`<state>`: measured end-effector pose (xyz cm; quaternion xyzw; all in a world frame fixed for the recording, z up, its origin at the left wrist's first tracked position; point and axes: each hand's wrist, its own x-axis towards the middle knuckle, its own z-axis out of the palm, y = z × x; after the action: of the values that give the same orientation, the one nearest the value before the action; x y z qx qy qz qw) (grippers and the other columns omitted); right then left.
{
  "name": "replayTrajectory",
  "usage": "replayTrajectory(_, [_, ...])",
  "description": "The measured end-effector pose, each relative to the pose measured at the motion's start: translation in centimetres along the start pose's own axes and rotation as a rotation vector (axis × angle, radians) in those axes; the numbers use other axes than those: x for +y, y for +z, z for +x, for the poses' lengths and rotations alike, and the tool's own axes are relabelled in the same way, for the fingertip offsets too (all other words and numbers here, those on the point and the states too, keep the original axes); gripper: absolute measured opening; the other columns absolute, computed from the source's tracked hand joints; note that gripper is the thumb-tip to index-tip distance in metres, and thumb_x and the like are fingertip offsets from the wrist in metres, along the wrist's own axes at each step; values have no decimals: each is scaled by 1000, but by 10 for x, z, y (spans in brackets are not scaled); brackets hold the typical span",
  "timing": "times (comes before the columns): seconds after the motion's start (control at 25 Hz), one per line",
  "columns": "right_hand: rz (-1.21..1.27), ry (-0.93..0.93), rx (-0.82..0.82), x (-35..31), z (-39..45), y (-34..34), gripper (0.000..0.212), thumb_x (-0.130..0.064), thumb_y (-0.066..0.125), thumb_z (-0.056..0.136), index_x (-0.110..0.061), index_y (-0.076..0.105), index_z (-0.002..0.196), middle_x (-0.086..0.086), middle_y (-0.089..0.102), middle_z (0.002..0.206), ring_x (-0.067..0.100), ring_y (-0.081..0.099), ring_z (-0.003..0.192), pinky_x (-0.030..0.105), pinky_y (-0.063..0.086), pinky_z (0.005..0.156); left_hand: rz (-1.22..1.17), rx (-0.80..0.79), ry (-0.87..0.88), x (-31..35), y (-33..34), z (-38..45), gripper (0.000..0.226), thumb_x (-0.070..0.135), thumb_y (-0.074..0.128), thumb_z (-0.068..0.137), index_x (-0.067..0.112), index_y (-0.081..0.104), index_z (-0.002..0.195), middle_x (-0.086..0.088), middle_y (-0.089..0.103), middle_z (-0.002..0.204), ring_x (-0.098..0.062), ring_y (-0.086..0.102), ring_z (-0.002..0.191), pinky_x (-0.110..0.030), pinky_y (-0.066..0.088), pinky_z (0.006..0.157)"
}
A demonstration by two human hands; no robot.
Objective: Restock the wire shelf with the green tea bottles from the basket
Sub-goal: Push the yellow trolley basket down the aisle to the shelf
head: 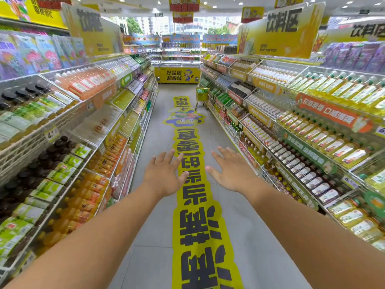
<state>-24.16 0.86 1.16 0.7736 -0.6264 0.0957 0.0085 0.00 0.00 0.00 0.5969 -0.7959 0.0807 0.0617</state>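
we hold our left hand [164, 174] and right hand [231, 170] spread and empty, since the basket [202, 94] stands well apart down the aisle.

A long yellow floor sticker [198, 215] with big black characters is laid down the middle of the grey tiled aisle. Orange drink bottles [83, 82] are lined up on the upper left racks. Yellow hanging signs [281, 32] are mounted overhead, and a yellow chest freezer [177, 74] is parked at the far end.
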Motion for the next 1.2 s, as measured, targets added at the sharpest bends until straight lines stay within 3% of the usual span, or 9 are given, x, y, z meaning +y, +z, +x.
replayTrajectory(0.48, [-77,-70,8,113,205,13,76,-71,19,95,-27,18,157,1,11,165,21,3,152,46,10,122,3,25,-46,0,46,225,76,70,20,93,33,8,158,0,6,166,-27,10,151,-49,14,120])
replayTrajectory(0.68, [-92,-80,-23,152,295,21,78,-72,17,94,-28,15,158,0,8,166,21,1,152,44,8,123,-1,37,-66,-8,64,316,84,74,7,84,33,12,157,0,11,165,-27,14,150,-49,17,119])
replayTrajectory(1.2, [-100,-47,-18,163,620,76,77,-71,18,95,-28,12,158,0,3,166,21,-4,152,43,6,123,-4,34,-29,-156,136,613,78,71,17,90,34,9,157,1,6,166,-26,9,151,-49,13,120])
